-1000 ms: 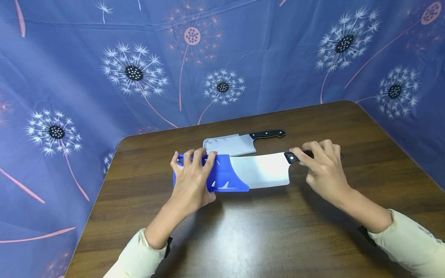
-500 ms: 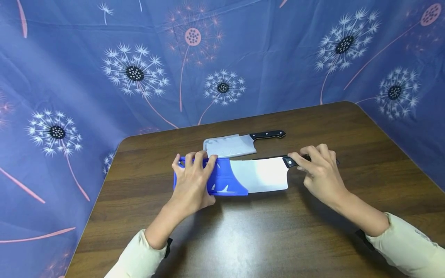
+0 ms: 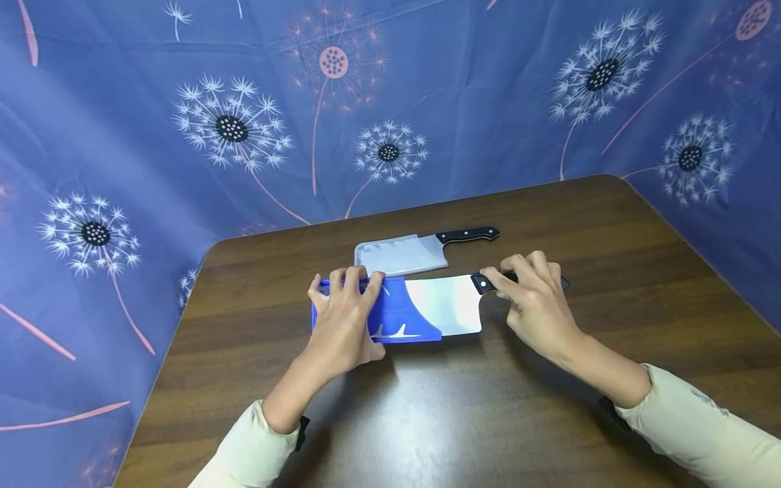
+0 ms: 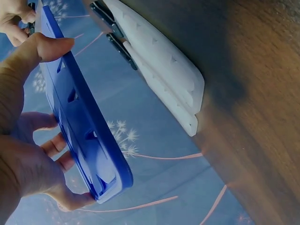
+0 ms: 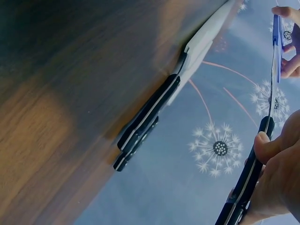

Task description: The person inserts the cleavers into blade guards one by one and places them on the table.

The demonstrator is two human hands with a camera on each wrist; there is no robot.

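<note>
My left hand [image 3: 342,322] grips a blue plastic blade cover [image 3: 403,312], fingers over its far edge and thumb at the near edge. A broad cleaver [image 3: 451,305] has the front part of its blade inside this cover; the bare rear part shines. My right hand [image 3: 539,308] holds the cleaver's black riveted handle [image 5: 251,173]. Both are raised above the table. Behind them lies a cleaver in a whitish cover [image 3: 399,256], its black handle [image 3: 468,234] pointing right. In the left wrist view, two white-covered knives [image 4: 159,51] lie side by side; the head view shows one plainly.
The brown wooden table [image 3: 427,420] has rounded far corners. A blue cloth with dandelion prints [image 3: 464,108] hangs behind it and at both sides.
My right hand has moved left with the cleaver, so less bare blade shows beyond the blue cover. The left hand stays nearly in place, still gripping the cover.
</note>
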